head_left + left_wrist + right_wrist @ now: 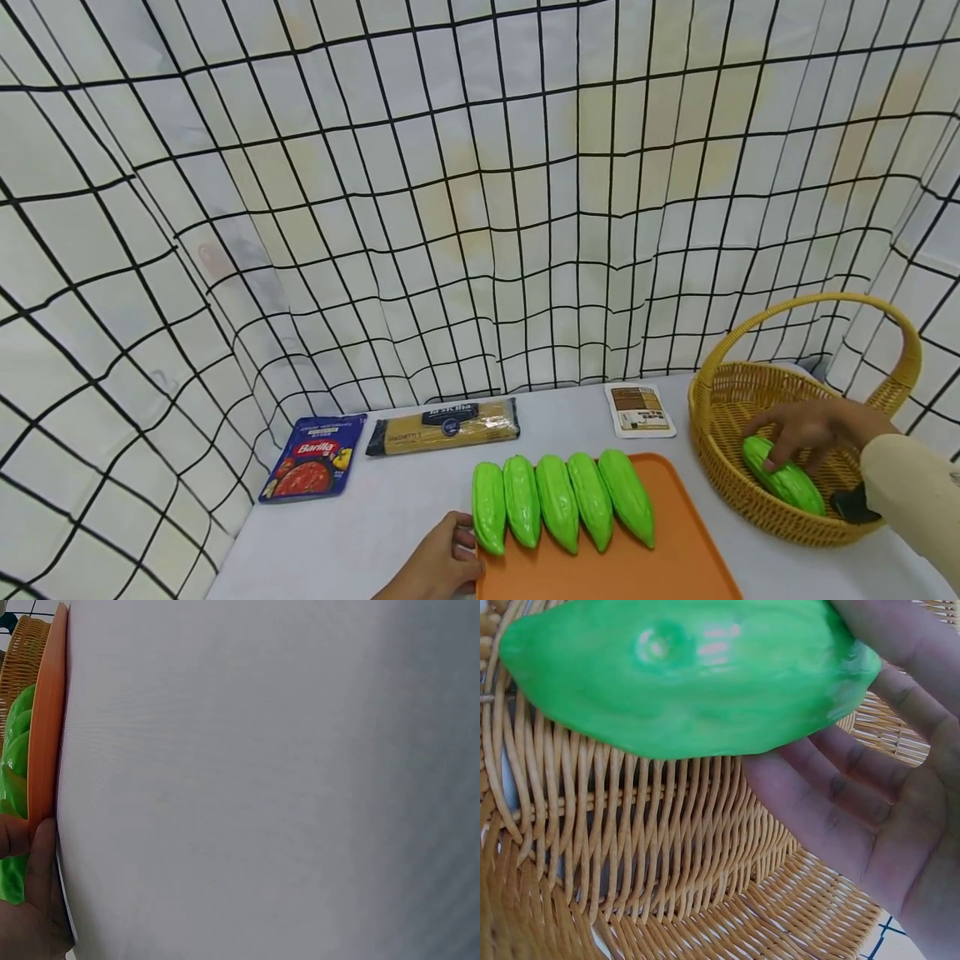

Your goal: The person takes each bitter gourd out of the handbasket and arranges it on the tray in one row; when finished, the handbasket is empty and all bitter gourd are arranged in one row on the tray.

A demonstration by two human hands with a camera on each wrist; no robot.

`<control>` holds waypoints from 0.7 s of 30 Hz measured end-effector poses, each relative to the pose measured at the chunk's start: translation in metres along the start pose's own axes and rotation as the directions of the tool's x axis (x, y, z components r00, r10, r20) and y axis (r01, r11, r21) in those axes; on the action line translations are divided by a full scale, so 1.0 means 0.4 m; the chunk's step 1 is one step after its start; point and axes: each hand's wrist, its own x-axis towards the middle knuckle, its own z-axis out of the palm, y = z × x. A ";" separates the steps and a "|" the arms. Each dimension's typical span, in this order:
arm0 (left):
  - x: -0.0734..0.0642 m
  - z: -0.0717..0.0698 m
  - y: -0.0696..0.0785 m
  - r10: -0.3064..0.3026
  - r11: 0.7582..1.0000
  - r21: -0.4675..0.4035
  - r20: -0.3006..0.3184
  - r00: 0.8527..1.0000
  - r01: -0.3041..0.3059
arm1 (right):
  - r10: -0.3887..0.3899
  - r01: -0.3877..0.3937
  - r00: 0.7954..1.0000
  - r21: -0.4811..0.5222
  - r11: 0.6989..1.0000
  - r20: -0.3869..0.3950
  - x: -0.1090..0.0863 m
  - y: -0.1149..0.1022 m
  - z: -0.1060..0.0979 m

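Observation:
Inside the wicker basket, my right hand grips a glossy, ridged green gourd, thumb on one side and fingers on the other. The right wrist view shows this gourd close up, with the fingers curled under its end over the woven wicker. My left hand pinches the left edge of an orange tray. In the left wrist view the thumb lies over the tray's rim and a finger presses its outer side. Several similar green gourds lie side by side across the tray.
Behind the tray lie a blue Barilla pouch, a spaghetti pack and a small white-and-brown packet. The basket's tall handle arches over its opening. A black grid net hangs before the white wall.

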 end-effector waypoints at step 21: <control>0.001 0.005 0.001 0.028 0.999 0.026 -0.019 0.999 -0.028 | -0.120 0.125 0.990 0.067 0.990 -0.072 -0.025 -0.031 -0.010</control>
